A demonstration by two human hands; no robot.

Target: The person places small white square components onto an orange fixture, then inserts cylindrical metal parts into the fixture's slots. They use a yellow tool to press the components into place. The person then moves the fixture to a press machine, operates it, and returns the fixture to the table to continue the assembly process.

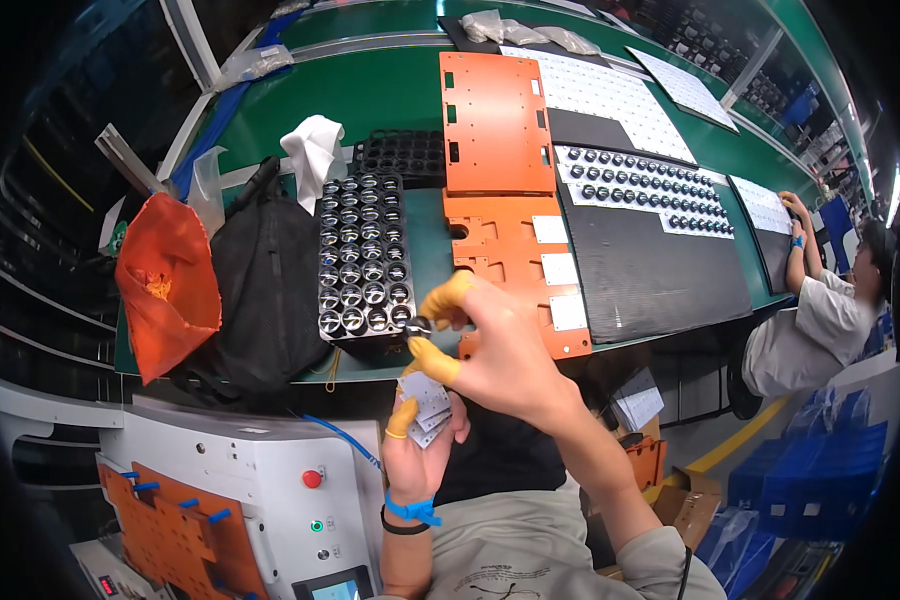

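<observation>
From where I stand, the right hand (495, 345) is pinched narrow, its yellow-covered fingertips gripping a round black piece (418, 327). That piece is just by the near right corner of the tray (370, 343); whether they touch, I can't tell. The left hand (416, 455), at 7 o'clock from the right, holds a small fan of pale cards (427, 408).

I'd hold the piece lightly by its rim, keep its shiny face untouched and level, and keep the cards low so they don't knock the right hand.

The tray of similar pieces is at 10 o'clock on the green tabletop (427, 230). A black bag (265, 280) crowds its far side at 9 o'clock, an orange bag (175, 290) beyond. At 1 o'clock lies an orange board (485, 240), close enough to bump a wrist. Rows of dark round pieces (640, 175) stand at 2 o'clock, a co-worker (805, 345) at 3.
</observation>
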